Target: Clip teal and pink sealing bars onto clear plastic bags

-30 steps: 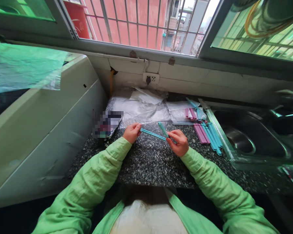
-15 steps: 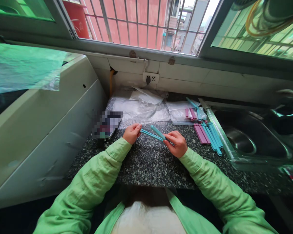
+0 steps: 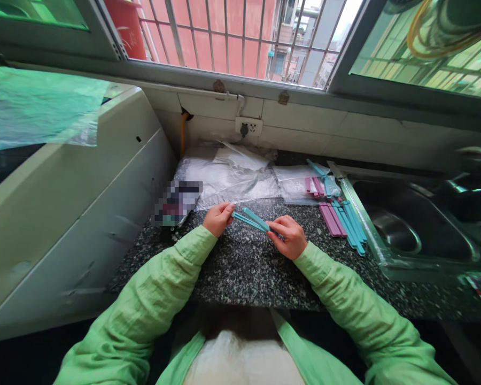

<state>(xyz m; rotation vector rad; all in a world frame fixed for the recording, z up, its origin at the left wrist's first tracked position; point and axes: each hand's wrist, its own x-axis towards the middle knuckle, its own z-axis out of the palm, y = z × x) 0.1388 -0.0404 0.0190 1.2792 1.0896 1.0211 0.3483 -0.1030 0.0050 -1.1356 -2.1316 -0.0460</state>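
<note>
— Where is the teal clip (image 3: pixel 251 220)?
— Above the counter (image 3: pixel 240 267), left of the sink (image 3: pixel 404 224), nearly folded.
— The hands?
— Left hand (image 3: pixel 218 218) pinches one end, right hand (image 3: pixel 287 237) grips the other.

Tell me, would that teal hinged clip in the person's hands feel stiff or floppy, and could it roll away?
Probably stiff: the teal clip spans straight between the left hand and right hand without sagging. Likely light, since fingertips alone carry it. Its arms look flat, like the clips lying still on the counter, so rolling seems unlikely.
</note>
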